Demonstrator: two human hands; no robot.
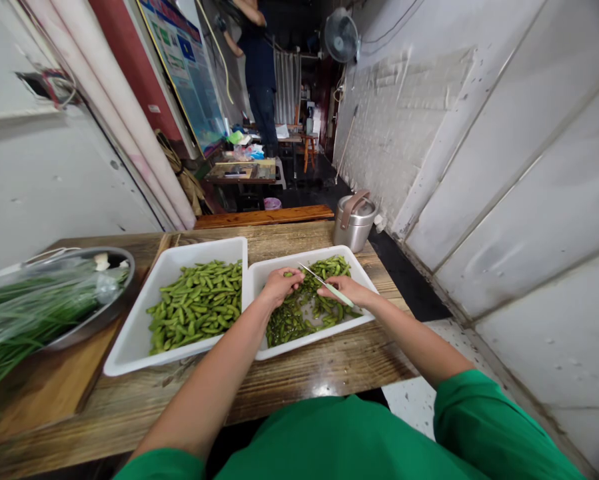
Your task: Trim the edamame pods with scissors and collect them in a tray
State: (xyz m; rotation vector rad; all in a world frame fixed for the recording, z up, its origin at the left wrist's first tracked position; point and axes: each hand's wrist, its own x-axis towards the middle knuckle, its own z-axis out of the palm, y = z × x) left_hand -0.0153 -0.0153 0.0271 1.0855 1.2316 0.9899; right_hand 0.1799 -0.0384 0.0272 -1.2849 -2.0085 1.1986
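My left hand (pixel 281 287) is pinched over the right-hand white tray (pixel 366 283), with a bit of a green soybean pod (pixel 288 274) showing at its fingers. My right hand (pixel 346 291) grips slim scissors (pixel 338 294) with a pale green handle. Their metal blades point up and left, close to my left fingertips. Wet green soybean pods (pixel 292 323) lie in this tray beneath both hands, with part of its bottom bare. Left of it, a second white tray (pixel 129 343) holds a large heap of pods (pixel 199 300).
A metal bowl (pixel 124 267) of long green leafy stalks in plastic sits on a wooden board (pixel 74 373) at left. A lidded steel pail (pixel 354 223) stands at the table's far right corner. Beyond are a bench (pixel 264 217), a low table (pixel 242 171) and a standing person (pixel 260 73).
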